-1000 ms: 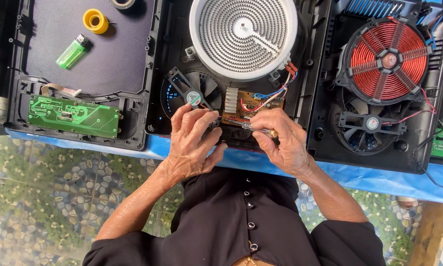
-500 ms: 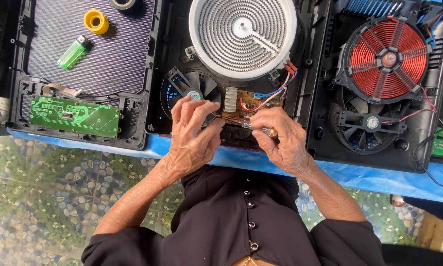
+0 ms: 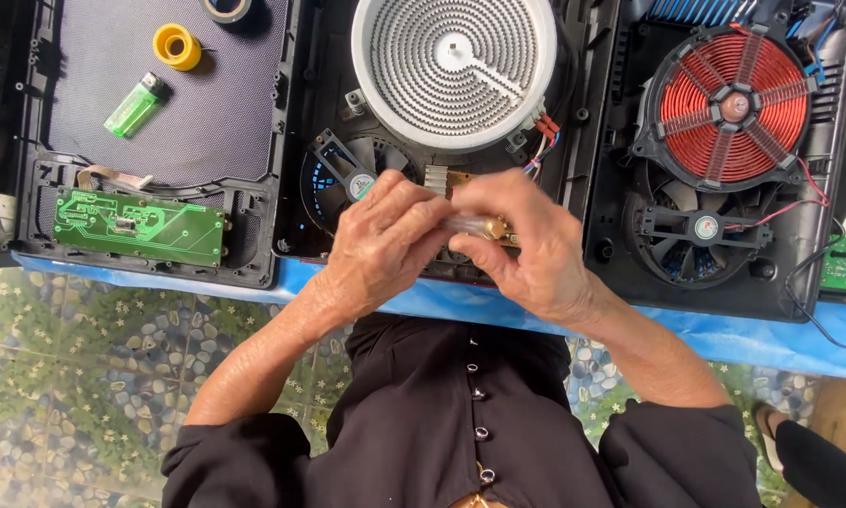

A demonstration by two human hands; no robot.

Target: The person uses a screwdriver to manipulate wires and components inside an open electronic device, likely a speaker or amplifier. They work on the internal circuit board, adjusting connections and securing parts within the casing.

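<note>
- Head view shows three opened cooktop housings side by side on a worktop [image 3: 254,282] draped in blue sheet.
- Both hands meet at centre frame: the left hand [image 3: 385,240] and right hand [image 3: 526,245] are closed together around one small clear-and-brass tool [image 3: 475,226], just below the white coil heater [image 3: 453,68].
- One red copper coil [image 3: 734,103] sits upper right; three black fans show, one largely behind the hands.
- Upper left: one green lighter [image 3: 134,105], one yellow spool [image 3: 176,46], one green circuit board [image 3: 139,226].
- The tool's tip and the board beneath the hands are hidden.
- Pebble floor [image 3: 65,376] lies below.
</note>
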